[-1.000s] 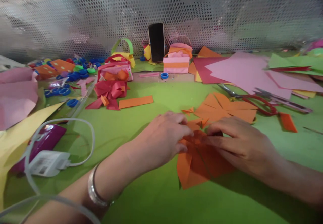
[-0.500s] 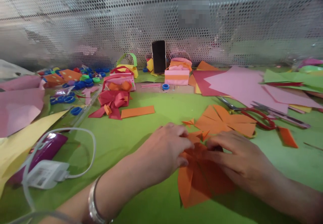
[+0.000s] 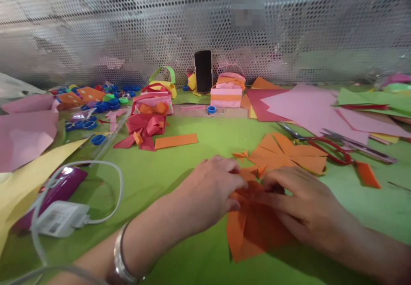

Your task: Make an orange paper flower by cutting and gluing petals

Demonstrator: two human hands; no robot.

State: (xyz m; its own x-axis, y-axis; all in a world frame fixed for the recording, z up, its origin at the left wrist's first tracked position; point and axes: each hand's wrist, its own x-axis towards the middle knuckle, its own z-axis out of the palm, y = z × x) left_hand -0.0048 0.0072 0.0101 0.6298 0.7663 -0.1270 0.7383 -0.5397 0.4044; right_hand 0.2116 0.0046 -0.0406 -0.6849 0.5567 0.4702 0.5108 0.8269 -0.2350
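An orange paper flower (image 3: 253, 233) with cut petals lies on the green tabletop in front of me. My left hand (image 3: 216, 191), with a silver bangle at its wrist, has curled fingers on the flower's left side. From the right, my right hand (image 3: 298, 203) grips the flower near its centre, thumb and fingers pressed together. The hands partly hide the middle of the flower. Just beyond them rests a second orange paper flower (image 3: 282, 152), flat, with slits between its petals. Small orange paper scraps (image 3: 240, 155) lie beside it.
Red-handled scissors (image 3: 330, 148) lie at right by pink paper sheets (image 3: 308, 109). An orange strip (image 3: 176, 141) and red paper bow (image 3: 146, 129) are left of centre. A white charger (image 3: 61, 218) with its cable sits at left. A phone (image 3: 203, 71) stands against the perforated metal panel.
Both hands stay almost in place on the orange paper flower. The whole view has shifted very slightly; nothing has been picked up or let go.
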